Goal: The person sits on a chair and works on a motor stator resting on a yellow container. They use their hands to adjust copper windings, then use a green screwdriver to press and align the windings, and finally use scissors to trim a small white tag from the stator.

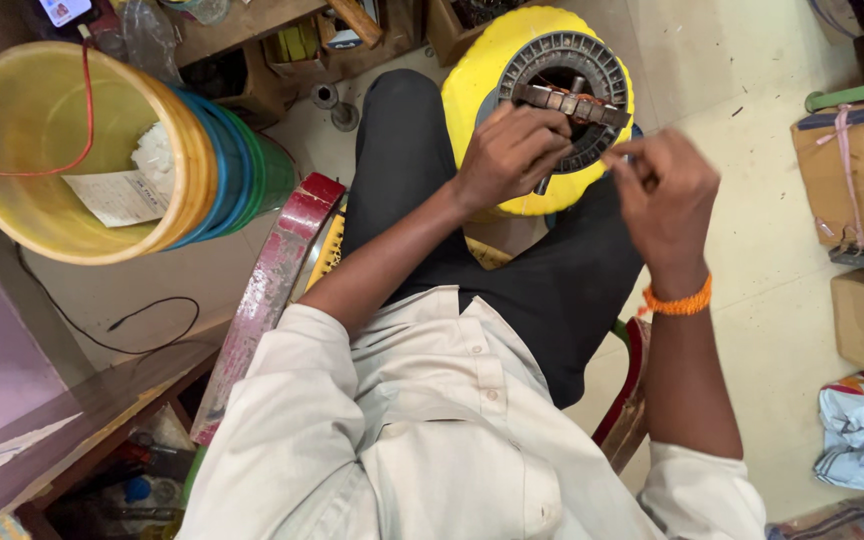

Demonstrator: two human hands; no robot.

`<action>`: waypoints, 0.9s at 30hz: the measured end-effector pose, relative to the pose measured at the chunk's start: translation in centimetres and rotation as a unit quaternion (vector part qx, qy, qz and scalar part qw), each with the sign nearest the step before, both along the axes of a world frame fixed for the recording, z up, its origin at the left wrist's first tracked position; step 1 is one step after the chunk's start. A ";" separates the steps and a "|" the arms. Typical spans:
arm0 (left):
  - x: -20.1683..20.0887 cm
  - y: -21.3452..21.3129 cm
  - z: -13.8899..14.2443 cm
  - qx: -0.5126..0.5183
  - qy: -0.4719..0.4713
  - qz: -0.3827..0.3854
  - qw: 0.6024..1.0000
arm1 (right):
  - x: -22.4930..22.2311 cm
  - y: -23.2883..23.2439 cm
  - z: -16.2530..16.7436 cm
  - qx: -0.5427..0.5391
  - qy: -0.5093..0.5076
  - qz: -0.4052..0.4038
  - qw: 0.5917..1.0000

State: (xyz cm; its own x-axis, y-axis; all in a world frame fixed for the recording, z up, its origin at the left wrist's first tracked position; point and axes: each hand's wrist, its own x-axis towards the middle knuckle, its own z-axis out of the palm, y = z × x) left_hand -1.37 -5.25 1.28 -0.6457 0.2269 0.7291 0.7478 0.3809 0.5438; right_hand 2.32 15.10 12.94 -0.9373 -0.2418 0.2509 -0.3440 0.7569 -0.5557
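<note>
Seated on a red chair [272,270], with a slotted motor stator ring [564,95] propped on a yellow round stool [482,75] just past the knees. Copper coils [567,100] already laid across the upper middle of the ring; most slots around its rim apparently bare, so winding judged early, much left. Left hand [507,155] curled over the ring's left-lower edge, fingers pressed together against coil and frame, steadying. Right hand [662,195], just right of the ring and apart from it, fingers pinched together near the thumb, perhaps on a thin wire too fine to make out. Stacked plastic buckets [72,150] well left of the ring; cardboard boxes [852,180] well right.
</note>
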 end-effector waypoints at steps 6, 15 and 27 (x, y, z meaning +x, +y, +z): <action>2.1 3.6 0.3 0.230 -0.241 0.076 0.940 | -5.6 -1.6 -1.4 -0.026 0.020 0.006 0.999; 2.4 4.3 0.4 0.182 -0.228 0.171 0.941 | -10.6 0.9 -6.0 -0.047 -0.145 -0.038 0.988; -5.4 -1.0 1.9 -0.053 -0.066 -0.169 0.982 | -7.1 3.7 -1.8 -0.314 -0.305 -0.070 0.896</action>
